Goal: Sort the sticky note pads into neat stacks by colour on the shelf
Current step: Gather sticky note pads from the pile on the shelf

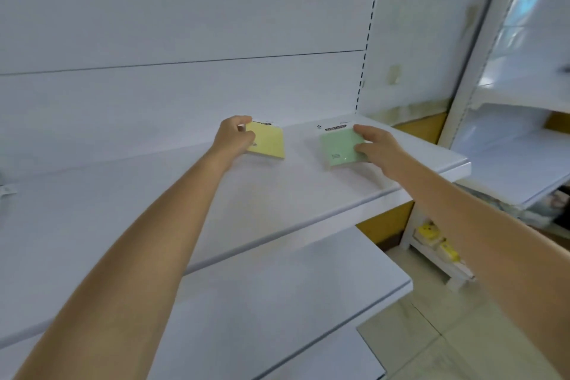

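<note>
A yellow sticky note pad point(267, 142) lies near the back of the white shelf point(277, 191), left of centre. My left hand point(234, 136) grips its left edge, thumb on top and fingers at the far corner. A green sticky note pad point(339, 146) lies to the right on the same shelf, its white header card pointing at the back wall. My right hand point(374, 143) holds the green pad's right side, fingers on the top and thumb on the face. Both pads rest flat, a hand's width apart.
The shelf's right end and front lip point(456, 165) are close to the green pad. A lower white shelf point(277, 302) juts out beneath. To the right stands another white shelving unit point(509, 133) with small yellow items point(431, 234) low down; tiled floor below.
</note>
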